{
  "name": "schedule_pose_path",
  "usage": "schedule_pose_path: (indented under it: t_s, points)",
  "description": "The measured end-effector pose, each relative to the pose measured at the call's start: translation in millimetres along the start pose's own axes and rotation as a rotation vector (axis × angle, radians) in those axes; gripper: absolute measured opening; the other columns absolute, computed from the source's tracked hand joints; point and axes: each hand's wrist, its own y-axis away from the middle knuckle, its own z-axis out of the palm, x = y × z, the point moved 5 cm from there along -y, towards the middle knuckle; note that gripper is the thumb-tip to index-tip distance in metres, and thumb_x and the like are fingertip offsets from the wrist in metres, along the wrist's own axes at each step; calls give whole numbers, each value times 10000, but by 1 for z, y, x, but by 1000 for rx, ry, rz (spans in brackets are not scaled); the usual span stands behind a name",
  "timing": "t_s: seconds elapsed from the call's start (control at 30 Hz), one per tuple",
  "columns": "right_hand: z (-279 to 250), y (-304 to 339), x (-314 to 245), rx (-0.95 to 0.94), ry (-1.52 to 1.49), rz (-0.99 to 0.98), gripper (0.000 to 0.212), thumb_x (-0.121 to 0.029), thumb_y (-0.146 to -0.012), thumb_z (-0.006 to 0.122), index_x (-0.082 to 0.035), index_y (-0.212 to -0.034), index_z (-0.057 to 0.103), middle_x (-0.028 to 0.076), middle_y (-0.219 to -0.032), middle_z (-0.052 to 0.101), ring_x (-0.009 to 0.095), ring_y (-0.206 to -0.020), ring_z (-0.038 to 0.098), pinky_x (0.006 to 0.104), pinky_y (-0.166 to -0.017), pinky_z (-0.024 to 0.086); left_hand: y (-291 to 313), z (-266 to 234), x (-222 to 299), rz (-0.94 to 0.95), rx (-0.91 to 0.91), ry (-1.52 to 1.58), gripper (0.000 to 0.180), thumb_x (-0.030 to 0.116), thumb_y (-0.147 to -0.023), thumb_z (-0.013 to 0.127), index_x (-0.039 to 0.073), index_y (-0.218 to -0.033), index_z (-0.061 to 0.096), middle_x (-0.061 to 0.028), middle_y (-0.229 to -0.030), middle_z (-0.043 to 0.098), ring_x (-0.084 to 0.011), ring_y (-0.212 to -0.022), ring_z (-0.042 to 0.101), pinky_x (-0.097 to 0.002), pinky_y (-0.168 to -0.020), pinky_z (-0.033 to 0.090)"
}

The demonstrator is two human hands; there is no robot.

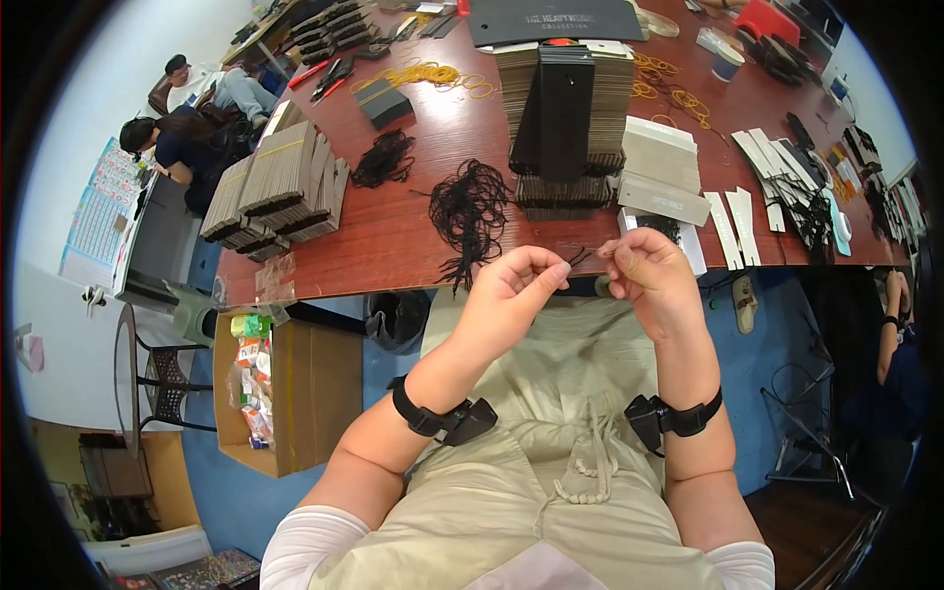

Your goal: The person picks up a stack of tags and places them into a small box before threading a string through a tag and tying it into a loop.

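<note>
In front of the table's near edge, my left hand (516,290) pinches a thin black cord (579,257) between thumb and fingertips. My right hand (651,278) is closed at the fingertips just to the right of the cord. Something tiny lies in that pinch, too small to name. A tangled pile of black cords (466,218) lies on the table just beyond my left hand. Beyond my right hand sits a small white box (694,254) with small black pieces inside, partly under a grey card stack (661,162).
The reddish-brown table (442,128) holds tall stacks of dark cards (565,118), banded card bundles (280,177), yellow rubber bands (428,75), white strips (733,226) and a paper cup (728,64). A cardboard box (310,393) stands below on the left. Other people sit far left and at right.
</note>
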Motion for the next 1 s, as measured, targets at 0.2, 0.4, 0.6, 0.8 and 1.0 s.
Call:
schedule_pose_path:
  t_s: [0.2,0.4,0.6,0.8,1.0]
  points:
    - [13,1,11,-55,-152,175,81,-114,-872,643,-33,-879,632,55,-875,654,82,-667,521,239,-545,406,5,1,8,41,-34,-36,123,89,-918,596,-1,-1001,588,-2,-896,609,-55,-826,559,-193,-727,452]
    - [13,4,22,-56,-197,306,91,-134,-866,658,-45,-865,640,13,-777,613,86,-665,518,240,-536,389,6,1,7,28,-46,-9,126,89,-919,595,-3,-1003,588,-7,-894,612,-55,-827,559,-190,-725,451]
    - [13,7,17,-79,-201,296,96,-143,-865,662,-49,-859,643,15,-799,624,85,-663,520,236,-532,386,5,0,8,53,-24,-18,123,107,-912,608,28,-1006,596,9,-854,609,-16,-697,469,-167,-595,368]
    - [18,7,25,-65,-162,329,108,-153,-861,669,-47,-860,645,14,-785,627,74,-635,498,227,-520,378,4,1,9,51,-26,-22,135,124,-911,613,29,-1006,596,5,-848,609,-22,-692,469,-173,-598,374]
    - [24,13,34,4,-124,286,100,-143,-861,668,-45,-868,650,-2,-756,611,61,-600,471,219,-495,358,3,-3,4,-15,-8,3,148,151,-910,617,37,-1002,597,-2,-848,608,-32,-687,472,-183,-600,381]
